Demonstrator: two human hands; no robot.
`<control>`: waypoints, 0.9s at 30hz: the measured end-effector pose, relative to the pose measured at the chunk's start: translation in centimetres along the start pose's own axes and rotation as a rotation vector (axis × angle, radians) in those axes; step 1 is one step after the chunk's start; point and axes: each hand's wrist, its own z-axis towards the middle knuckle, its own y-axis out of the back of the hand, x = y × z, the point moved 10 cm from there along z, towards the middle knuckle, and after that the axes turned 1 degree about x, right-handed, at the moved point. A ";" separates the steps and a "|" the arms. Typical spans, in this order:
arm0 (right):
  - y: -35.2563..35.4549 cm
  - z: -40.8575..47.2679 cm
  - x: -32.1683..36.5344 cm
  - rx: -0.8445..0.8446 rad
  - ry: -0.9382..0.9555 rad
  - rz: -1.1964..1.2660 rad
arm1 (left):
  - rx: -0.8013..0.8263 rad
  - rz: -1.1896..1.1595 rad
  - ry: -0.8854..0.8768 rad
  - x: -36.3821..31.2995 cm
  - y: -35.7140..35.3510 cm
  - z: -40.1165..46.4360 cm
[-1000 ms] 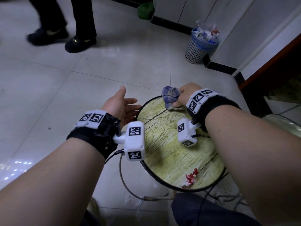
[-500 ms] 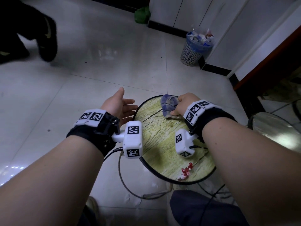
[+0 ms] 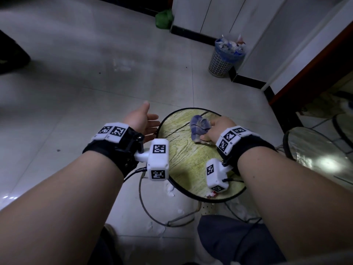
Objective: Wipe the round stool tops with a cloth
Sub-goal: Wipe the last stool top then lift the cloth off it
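A round stool top (image 3: 191,161) with a yellow-green wood-grain face and a black rim stands just in front of me. My right hand (image 3: 217,129) grips a crumpled blue-and-white cloth (image 3: 198,127) and holds it down on the far part of the top. My left hand (image 3: 142,122) hovers beside the stool's left rim, palm turned inward and fingers straight, holding nothing. A second round stool top (image 3: 317,159), shiny and reflective, sits at the right, partly cut off by my right forearm.
A mesh waste bin (image 3: 225,56) full of rubbish stands by the white wall at the back right. A green bag (image 3: 164,18) lies near the wall further back. A small red-and-white scrap (image 3: 211,195) lies on the stool's near edge. Cables (image 3: 152,213) loop under the stool. Pale floor tiles stretch left.
My right hand has drawn the cloth back from the far rim toward the middle of the stool top. The other person's feet have left the view at the upper left.
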 end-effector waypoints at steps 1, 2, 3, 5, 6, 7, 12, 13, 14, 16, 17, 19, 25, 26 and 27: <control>0.0 -0.2 -0.1 -0.004 -0.002 -0.003 | -0.004 0.000 -0.001 0.0 -0.1 0.0; 0.0 -0.5 0.0 0.003 0.000 -0.015 | -0.004 0.005 -0.004 0.0 -0.2 -0.2; -0.1 -0.8 0.0 0.014 0.002 -0.026 | -0.003 0.015 -0.007 0.1 -0.3 -0.3; -0.2 -1.2 0.0 0.032 0.006 -0.032 | -0.012 0.032 -0.015 0.2 -0.2 -0.4; -0.3 -1.4 0.0 0.038 0.007 -0.030 | -0.017 0.037 -0.020 0.2 -0.1 -0.5; -0.5 -1.6 -0.1 0.039 0.007 -0.027 | -0.019 0.043 -0.024 0.2 -0.1 -0.6; -0.6 -2.8 -0.7 0.038 -0.008 0.002 | -0.005 0.071 -0.037 0.2 0.0 -1.1; -0.6 -3.1 -0.8 0.043 -0.010 -0.009 | 0.004 0.076 -0.036 0.2 0.0 -1.2; -0.7 -3.4 -0.8 0.043 -0.009 -0.015 | 0.009 0.082 -0.034 0.3 0.0 -1.3; -0.7 -3.8 -1.0 0.038 -0.010 -0.007 | 0.007 0.087 -0.036 0.4 0.1 -1.6; -0.8 -4.1 -1.1 0.035 -0.011 -0.007 | 0.000 0.088 -0.039 0.4 0.1 -1.7; -0.9 -4.5 -1.4 0.035 -0.016 0.005 | -0.008 0.087 -0.042 0.6 -0.1 -2.2; -1.6 -5.2 -2.1 0.021 -0.021 0.090 | -0.035 0.084 -0.056 0.7 -0.5 -3.1; -1.7 -5.4 -2.4 0.014 -0.023 0.119 | -0.045 0.089 -0.063 0.7 -0.5 -3.3; -1.8 -5.6 -2.5 0.008 -0.025 0.149 | -0.051 0.093 -0.068 0.7 -0.4 -3.5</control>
